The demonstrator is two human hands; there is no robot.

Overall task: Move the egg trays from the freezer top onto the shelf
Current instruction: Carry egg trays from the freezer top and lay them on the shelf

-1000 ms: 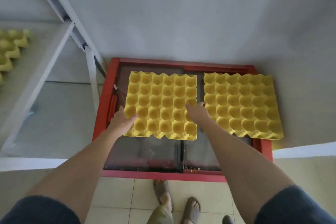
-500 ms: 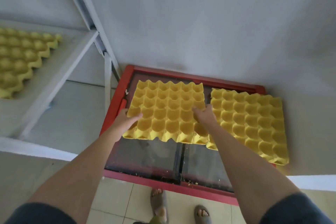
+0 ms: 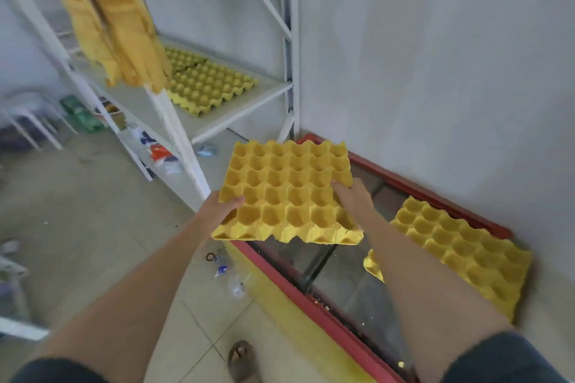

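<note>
Gripping the yellow moulded-pulp egg tray [image 3: 287, 193] at both near corners, I have it lifted clear of the red-framed glass-topped freezer [image 3: 326, 277], held roughly level with its cups facing up. My left hand [image 3: 219, 208] clasps the tray's near-left corner, thumb on top over a cup and the other fingers hidden beneath. My right hand [image 3: 353, 199] clamps the near-right side the same way, fingers curled over the upper surface. The tray hangs between the two hands, above the freezer's left end and partly out over the tiled floor [image 3: 199, 329].

Right of my right forearm, a second yellow egg tray [image 3: 460, 252] lies flat on the freezer top against the grey wall [image 3: 435, 71]. Ahead and left of my left hand stands the white metal shelf unit [image 3: 217, 109]; a stack of yellow egg trays [image 3: 205, 84] sits on its board, well apart from the tray I hold. Higher up, blurred yellow material [image 3: 115, 15] hangs over the shelf frame; I cannot tell what it is. Below my hands, a sandalled foot [image 3: 241, 357] shows on the tiles.
</note>
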